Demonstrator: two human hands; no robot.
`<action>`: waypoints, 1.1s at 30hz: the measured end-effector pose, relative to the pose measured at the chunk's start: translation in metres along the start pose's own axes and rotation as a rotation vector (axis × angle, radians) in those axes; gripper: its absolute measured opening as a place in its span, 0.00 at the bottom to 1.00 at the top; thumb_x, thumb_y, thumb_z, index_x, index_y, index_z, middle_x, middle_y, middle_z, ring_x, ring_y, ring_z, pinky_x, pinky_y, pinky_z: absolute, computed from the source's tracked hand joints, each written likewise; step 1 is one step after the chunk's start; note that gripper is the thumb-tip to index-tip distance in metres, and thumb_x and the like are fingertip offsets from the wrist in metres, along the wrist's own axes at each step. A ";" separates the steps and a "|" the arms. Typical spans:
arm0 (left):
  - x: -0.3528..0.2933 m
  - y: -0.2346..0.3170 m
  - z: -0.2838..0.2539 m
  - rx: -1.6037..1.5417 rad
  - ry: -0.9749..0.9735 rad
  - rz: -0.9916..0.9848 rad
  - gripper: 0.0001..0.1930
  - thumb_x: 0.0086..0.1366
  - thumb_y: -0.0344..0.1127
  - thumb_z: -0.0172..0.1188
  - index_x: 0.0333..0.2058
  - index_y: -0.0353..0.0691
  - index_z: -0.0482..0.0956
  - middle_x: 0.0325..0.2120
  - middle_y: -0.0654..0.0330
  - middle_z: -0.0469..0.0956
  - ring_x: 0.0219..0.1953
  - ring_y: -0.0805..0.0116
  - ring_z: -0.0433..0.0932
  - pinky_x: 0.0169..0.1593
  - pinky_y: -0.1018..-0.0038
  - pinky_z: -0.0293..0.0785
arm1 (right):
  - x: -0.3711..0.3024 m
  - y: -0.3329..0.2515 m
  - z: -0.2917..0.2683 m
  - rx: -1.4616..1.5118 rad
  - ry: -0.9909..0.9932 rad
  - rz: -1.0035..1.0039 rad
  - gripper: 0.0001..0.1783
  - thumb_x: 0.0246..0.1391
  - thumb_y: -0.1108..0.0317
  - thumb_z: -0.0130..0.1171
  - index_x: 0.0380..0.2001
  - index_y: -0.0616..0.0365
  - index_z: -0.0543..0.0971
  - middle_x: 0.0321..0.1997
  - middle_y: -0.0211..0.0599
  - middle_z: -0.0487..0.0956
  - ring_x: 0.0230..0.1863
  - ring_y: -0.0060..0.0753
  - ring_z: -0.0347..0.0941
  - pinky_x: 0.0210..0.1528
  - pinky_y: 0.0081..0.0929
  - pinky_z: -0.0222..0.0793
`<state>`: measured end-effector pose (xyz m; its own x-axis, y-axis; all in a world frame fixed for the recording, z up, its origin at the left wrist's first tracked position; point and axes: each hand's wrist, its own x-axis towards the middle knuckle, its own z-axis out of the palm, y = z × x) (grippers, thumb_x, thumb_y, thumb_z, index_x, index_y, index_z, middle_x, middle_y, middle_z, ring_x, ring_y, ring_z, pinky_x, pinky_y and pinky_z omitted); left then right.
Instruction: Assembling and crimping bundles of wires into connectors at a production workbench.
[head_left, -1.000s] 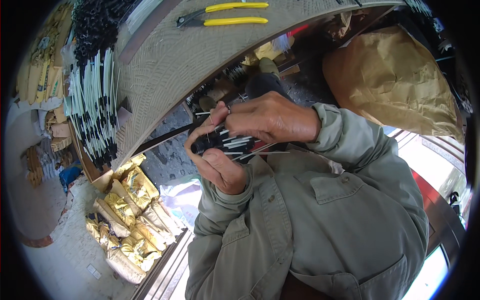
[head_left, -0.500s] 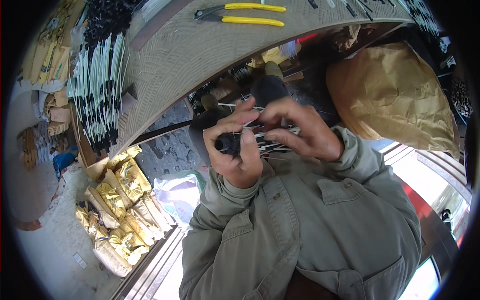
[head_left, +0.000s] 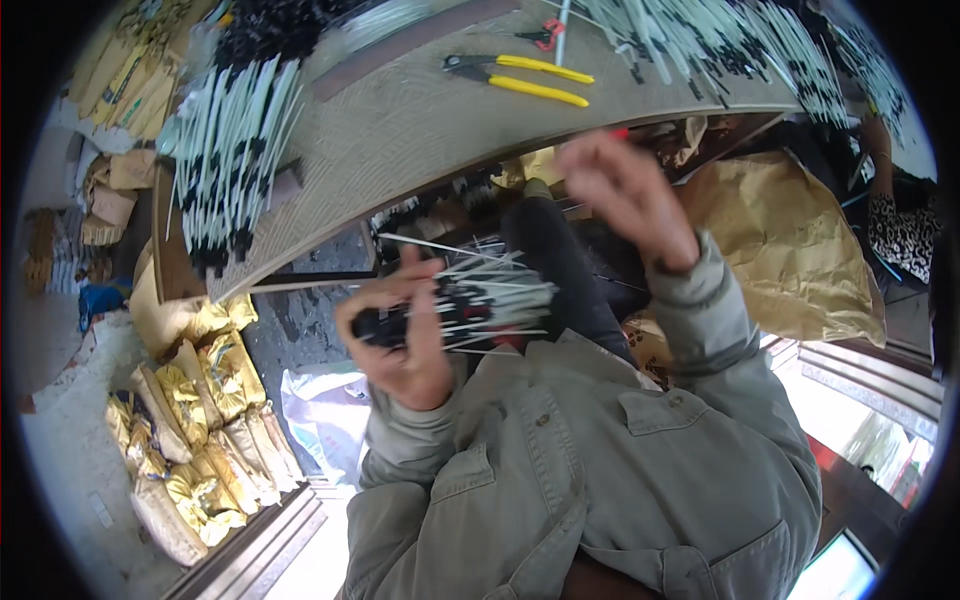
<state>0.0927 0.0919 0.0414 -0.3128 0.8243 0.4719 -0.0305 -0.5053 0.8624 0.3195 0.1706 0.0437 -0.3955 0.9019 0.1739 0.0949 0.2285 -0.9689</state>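
One stick bundle (head_left: 492, 298) in your left hand (head_left: 408, 325), off the near edge of the table (head_left: 380, 150).
Your left fingers wrap its black end; your right hand (head_left: 625, 190) hovers near that edge, too blurred to tell whether it pinches anything. Beyond, yellow-handled pliers (head_left: 540, 91) lie on the table, and more sticks (head_left: 238, 150) cover the near left corner.

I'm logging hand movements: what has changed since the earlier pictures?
The right hand has left the bundle of pale rods, moving up and rightward toward the table; blur hides whether it holds anything. The left hand still holds the bundle; the yellow-handled pliers still lie on the table.
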 end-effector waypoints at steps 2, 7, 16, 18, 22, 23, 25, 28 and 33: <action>0.009 0.017 -0.027 0.046 0.066 0.102 0.13 0.53 0.15 0.51 0.33 0.36 0.59 0.27 0.51 0.71 0.35 0.57 0.76 0.55 0.50 0.62 | 0.038 0.011 -0.008 -0.535 0.205 -0.063 0.13 0.52 0.63 0.55 0.36 0.60 0.73 0.37 0.35 0.76 0.43 0.31 0.72 0.44 0.27 0.65; 0.004 0.046 -0.077 0.380 0.085 0.153 0.12 0.53 0.17 0.52 0.33 0.36 0.61 0.27 0.53 0.71 0.36 0.58 0.76 0.55 0.52 0.62 | 0.104 0.058 -0.016 -1.341 0.316 -0.448 0.11 0.49 0.59 0.55 0.27 0.56 0.73 0.32 0.37 0.74 0.39 0.38 0.71 0.35 0.32 0.64; 0.000 0.030 -0.096 0.412 -0.104 -0.027 0.12 0.51 0.17 0.53 0.34 0.35 0.65 0.28 0.55 0.75 0.36 0.63 0.77 0.55 0.60 0.63 | 0.093 0.012 0.026 -0.823 0.305 -0.375 0.08 0.49 0.67 0.56 0.27 0.59 0.70 0.26 0.36 0.70 0.24 0.38 0.67 0.27 0.27 0.62; 0.004 0.029 -0.095 0.430 -0.118 -0.026 0.12 0.50 0.17 0.54 0.33 0.35 0.65 0.26 0.55 0.75 0.35 0.63 0.78 0.53 0.60 0.65 | 0.066 -0.011 0.055 -0.453 0.017 -0.233 0.08 0.49 0.68 0.57 0.28 0.60 0.71 0.26 0.36 0.68 0.25 0.33 0.66 0.29 0.25 0.62; 0.006 0.023 -0.095 0.389 -0.117 -0.041 0.12 0.50 0.17 0.54 0.33 0.35 0.65 0.27 0.55 0.74 0.35 0.64 0.77 0.54 0.59 0.64 | 0.039 -0.030 0.100 -0.847 -0.192 -0.466 0.15 0.42 0.72 0.59 0.39 0.53 0.77 0.42 0.36 0.68 0.40 0.35 0.69 0.41 0.32 0.66; 0.006 0.024 -0.094 0.396 -0.130 -0.041 0.13 0.50 0.17 0.54 0.33 0.35 0.65 0.27 0.55 0.74 0.35 0.64 0.77 0.54 0.59 0.64 | 0.039 -0.033 0.103 -1.022 -0.152 -0.585 0.17 0.43 0.71 0.57 0.41 0.50 0.77 0.45 0.34 0.68 0.44 0.33 0.69 0.45 0.34 0.65; 0.008 0.026 -0.094 0.411 -0.133 -0.044 0.13 0.49 0.17 0.54 0.33 0.36 0.64 0.27 0.55 0.74 0.34 0.64 0.76 0.54 0.59 0.64 | 0.048 -0.043 0.109 -1.167 -0.050 -0.718 0.18 0.46 0.69 0.54 0.44 0.47 0.75 0.48 0.31 0.67 0.48 0.30 0.67 0.51 0.35 0.61; 0.010 0.026 -0.092 0.414 -0.171 -0.042 0.14 0.49 0.17 0.54 0.34 0.36 0.64 0.28 0.55 0.73 0.34 0.63 0.75 0.55 0.58 0.63 | 0.063 -0.037 0.110 -1.373 0.172 -0.990 0.19 0.46 0.66 0.58 0.45 0.41 0.75 0.51 0.28 0.66 0.53 0.30 0.63 0.58 0.39 0.52; 0.010 0.025 -0.089 0.420 -0.169 -0.022 0.15 0.48 0.17 0.55 0.35 0.35 0.64 0.28 0.53 0.72 0.33 0.60 0.76 0.55 0.56 0.63 | 0.073 -0.031 0.110 -1.447 0.341 -1.209 0.21 0.42 0.60 0.65 0.44 0.36 0.76 0.51 0.25 0.64 0.55 0.31 0.61 0.62 0.45 0.45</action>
<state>0.0041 0.0645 0.0516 -0.1561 0.8814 0.4458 0.3634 -0.3684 0.8557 0.1869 0.1884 0.0673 -0.6713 0.0340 0.7404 0.5946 0.6211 0.5106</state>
